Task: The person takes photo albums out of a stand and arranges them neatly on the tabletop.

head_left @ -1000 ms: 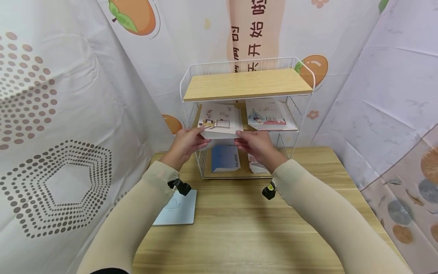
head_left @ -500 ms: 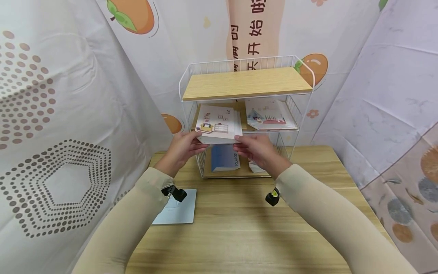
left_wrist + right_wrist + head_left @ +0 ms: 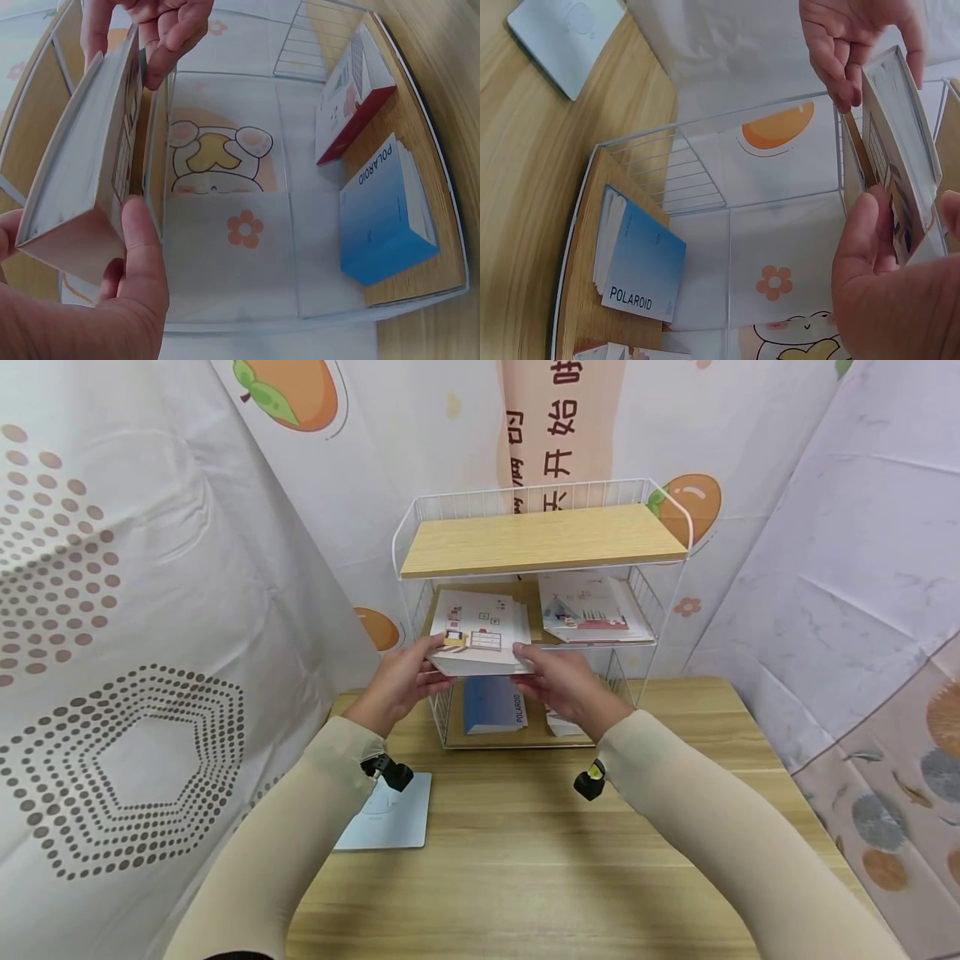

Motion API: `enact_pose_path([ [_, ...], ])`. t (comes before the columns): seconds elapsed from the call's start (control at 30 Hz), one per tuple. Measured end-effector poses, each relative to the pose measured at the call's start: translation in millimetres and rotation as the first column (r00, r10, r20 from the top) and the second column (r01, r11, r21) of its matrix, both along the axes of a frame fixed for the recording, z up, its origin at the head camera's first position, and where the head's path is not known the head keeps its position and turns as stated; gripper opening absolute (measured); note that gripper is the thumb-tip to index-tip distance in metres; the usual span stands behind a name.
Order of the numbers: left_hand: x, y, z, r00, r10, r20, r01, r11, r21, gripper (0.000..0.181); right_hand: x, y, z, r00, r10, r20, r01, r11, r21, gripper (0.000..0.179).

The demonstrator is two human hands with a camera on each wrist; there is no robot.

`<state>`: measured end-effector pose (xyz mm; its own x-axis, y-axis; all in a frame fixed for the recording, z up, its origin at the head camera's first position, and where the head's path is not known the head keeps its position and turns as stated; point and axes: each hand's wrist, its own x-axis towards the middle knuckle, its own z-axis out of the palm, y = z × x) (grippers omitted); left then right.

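Note:
A thick white book (image 3: 476, 627) with a drawing of a room on its cover lies partly on the left of the middle shelf (image 3: 531, 602), its near end sticking out past the front edge. My left hand (image 3: 397, 685) grips its near left corner, thumb on top and fingers beneath. At the near right corner my right hand (image 3: 562, 683) holds it the same way. Both wrist views show the book's page block (image 3: 75, 142) between its covers and a thumb pressed on the illustrated cover. Part of the fingers is hidden behind the book.
Beside it on the middle shelf lies another illustrated book (image 3: 585, 610). Below, a blue POLAROID book (image 3: 491, 702) and a red-and-white book (image 3: 356, 97) sit on the bottom shelf. The white wire rack has a wooden top board (image 3: 540, 539). A pale blue tablet-like slab (image 3: 397, 818) lies on the table.
Both hands have drawn the book a little toward me, past the shelf's front edge. Over the last half second it has stayed almost still in their grip.

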<state>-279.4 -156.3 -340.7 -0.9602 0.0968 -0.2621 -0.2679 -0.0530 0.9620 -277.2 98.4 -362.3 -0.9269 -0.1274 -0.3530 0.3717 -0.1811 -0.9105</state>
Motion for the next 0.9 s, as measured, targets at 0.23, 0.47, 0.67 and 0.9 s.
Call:
enact_pose_path([
  [0.23,-5.2,4.1,-0.2,0.999,0.033,-0.003,-0.033,0.999,-0.014,0.052,-3.3,-4,1.7,1.000,-0.002,-0.017,0.002,1.000,0.003,0.054],
  [0.47,-3.7,3.2,-0.9,0.999,0.039,-0.014,-0.040,0.998,-0.044,0.051,-1.3,-4,1.4,0.999,-0.004,-0.041,0.005,1.000,0.029,0.046],
  [0.67,1.4,1.0,-3.0,0.999,0.034,-0.018,-0.036,0.996,-0.081,0.053,3.3,-2,-0.6,0.999,0.012,-0.049,-0.010,0.999,0.039,0.044],
  [0.9,12.7,-2.9,-6.2,0.999,0.011,-0.035,-0.015,0.994,-0.105,0.053,14.9,-1,-1.3,0.996,0.046,-0.075,-0.039,0.995,0.090,0.036],
])
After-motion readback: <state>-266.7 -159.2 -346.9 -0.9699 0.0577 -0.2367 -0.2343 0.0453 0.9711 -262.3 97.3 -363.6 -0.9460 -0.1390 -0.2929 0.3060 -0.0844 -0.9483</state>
